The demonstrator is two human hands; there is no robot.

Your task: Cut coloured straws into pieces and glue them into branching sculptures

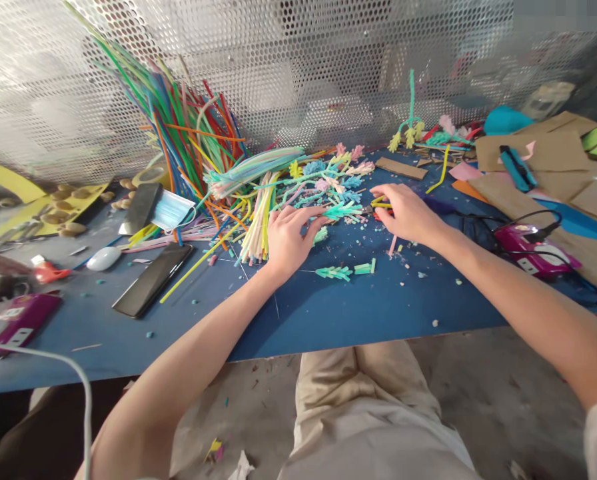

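Note:
My left hand [291, 240] is closed, thumb and forefinger pinching a mint-green pipe cleaner sprig [342, 211] just above the blue table. Facing it from the right, my right hand [403, 212] grips yellow-handled pliers [380, 202]; their dark jaws are small and partly lost against the sprig's tip. Below the hands lie another green pipe cleaner sprig [334, 273] and short green cut pieces [364, 268]. Beside my left hand is a bundle of cream and yellow pipe cleaners [256, 230]. Finished-looking pink, blue and yellow sprigs [336, 175] are piled behind.
Tall coloured pipe cleaners [178, 133] lean against the perforated metal panel [318, 67]. To the left are a phone [152, 280], a face mask [172, 209] and a white mouse [103, 259]. Rightward lie a magenta power box [533, 250] with black cables, cardboard [538, 153] and a blue cutter [517, 168].

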